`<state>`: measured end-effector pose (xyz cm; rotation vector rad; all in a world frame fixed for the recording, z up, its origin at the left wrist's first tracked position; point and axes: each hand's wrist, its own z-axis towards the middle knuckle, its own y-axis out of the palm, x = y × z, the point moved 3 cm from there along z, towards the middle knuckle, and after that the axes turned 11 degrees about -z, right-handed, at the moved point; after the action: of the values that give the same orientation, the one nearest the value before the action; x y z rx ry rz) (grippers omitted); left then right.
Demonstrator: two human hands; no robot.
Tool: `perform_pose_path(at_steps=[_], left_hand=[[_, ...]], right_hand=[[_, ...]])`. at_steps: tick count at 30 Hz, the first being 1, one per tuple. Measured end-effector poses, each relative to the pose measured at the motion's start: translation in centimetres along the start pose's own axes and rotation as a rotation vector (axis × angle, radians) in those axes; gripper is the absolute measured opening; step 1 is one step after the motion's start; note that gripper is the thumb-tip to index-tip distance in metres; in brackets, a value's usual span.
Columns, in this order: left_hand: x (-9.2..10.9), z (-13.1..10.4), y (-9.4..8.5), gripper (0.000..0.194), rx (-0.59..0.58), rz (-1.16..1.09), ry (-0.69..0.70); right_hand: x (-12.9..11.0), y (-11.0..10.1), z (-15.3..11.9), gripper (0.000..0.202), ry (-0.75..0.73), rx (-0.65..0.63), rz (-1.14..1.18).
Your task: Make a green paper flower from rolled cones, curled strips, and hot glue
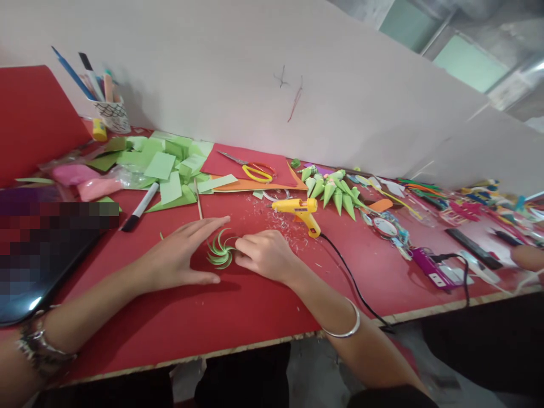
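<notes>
A small green paper pinwheel-like flower (220,251) with curved, thin petals rests on the red table between my hands. My left hand (176,255) is spread beside it, thumb and fingers apart, holding nothing. With bent fingers pinched together, my right hand (266,255) grips the right edge of the paper flower; the fingertips partly cover that edge. Just beyond my right hand lies a yellow glue gun (300,212) on its side, nozzle to the left. A thin wooden stick (198,201) lies past my left fingertips.
Green paper pieces (159,164), scissors (255,170) on red sheets and a pen cup (113,113) stand at the back. Green paper cones (334,192) lie right of them. A marker (140,207) and dark device (46,266) are left; a purple power strip (431,269) is right.
</notes>
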<state>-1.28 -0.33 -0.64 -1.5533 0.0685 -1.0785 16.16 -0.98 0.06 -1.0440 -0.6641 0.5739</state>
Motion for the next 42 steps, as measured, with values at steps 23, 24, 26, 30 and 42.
perform_pose_path(at_steps=[23,24,26,30,42], left_hand=[[1.2,0.2,-0.2,0.052,0.246,0.083,0.177],[1.1,0.2,-0.1,0.052,0.241,0.089,0.180],[1.0,0.2,-0.1,0.051,0.243,0.090,0.168],[0.7,0.1,-0.4,0.053,0.299,0.067,0.139],[0.8,-0.1,-1.1,0.012,0.374,0.078,0.198]], right_hand=[[-0.2,-0.4,-0.1,0.029,0.031,0.084,-0.021],[-0.1,-0.2,-0.1,0.029,0.055,0.061,0.006],[0.1,0.1,-0.1,0.028,0.114,0.023,0.073],[0.3,0.3,-0.1,0.027,0.190,-0.008,0.168],[0.5,0.0,-0.1,0.025,0.222,-0.019,0.270]])
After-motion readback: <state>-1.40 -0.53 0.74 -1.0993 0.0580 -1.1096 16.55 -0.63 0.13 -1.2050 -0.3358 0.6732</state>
